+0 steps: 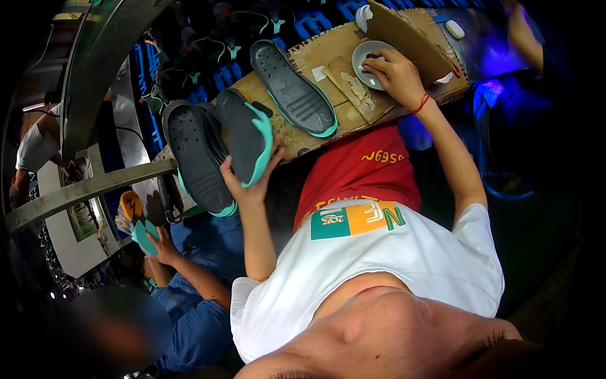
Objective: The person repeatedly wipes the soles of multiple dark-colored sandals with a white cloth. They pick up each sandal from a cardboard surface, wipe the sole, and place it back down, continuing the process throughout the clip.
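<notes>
My left hand grips a dark grey shoe sole with a teal edge, tilted up off the bench by its lower end. The fingers of my right hand are pinched together inside a small white bowl. Something dark shows at those fingertips, too small to make out. Between the hands, another grey sole with round holes lies flat on the cardboard. To the left of the held sole, several similar soles are stacked, partly hidden by one another.
Cardboard covers the bench, with a glue-smeared brown piece beside the bowl and an upright flap behind it. A metal bar crosses at left. A co-worker's hand holds a teal piece nearby; another person's arm is far right.
</notes>
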The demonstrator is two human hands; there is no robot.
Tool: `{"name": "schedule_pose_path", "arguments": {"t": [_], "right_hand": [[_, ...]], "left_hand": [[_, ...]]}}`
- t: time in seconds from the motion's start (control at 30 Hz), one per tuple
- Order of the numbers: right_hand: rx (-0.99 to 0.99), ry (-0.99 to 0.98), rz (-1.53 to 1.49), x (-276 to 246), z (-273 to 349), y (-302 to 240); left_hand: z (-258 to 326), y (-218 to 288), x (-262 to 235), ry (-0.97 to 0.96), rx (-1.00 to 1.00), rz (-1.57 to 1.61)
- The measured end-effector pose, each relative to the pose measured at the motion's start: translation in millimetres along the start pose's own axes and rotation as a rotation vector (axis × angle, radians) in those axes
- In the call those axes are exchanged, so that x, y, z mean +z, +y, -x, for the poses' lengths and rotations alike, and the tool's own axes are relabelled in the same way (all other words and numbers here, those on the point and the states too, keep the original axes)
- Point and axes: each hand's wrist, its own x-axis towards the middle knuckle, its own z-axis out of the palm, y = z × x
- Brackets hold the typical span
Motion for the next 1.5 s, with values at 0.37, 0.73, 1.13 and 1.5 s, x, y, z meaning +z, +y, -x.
{"name": "schedule_pose_path", "arguments": {"t": [0.37, 0.73, 1.13, 1.5], "right_hand": [[0.214, -0.065, -0.224, -13, 4, 5], [0.132, -0.088, -0.684, -49, 17, -68], [-0.334, -0.077, -0.312, -56, 5, -70], [0.128, -0.202, -0.721, -50, 31, -72]], "left_hand": [[-23, -30, 24, -0.422, 0.048, -0.387], [-39, -45, 70, -0.529, 0.307, -1.004], [-39, -41, 64, -0.604, 0.477, -1.152], [-43, -48, 61, -0.721, 0.743, -1.636]]}}
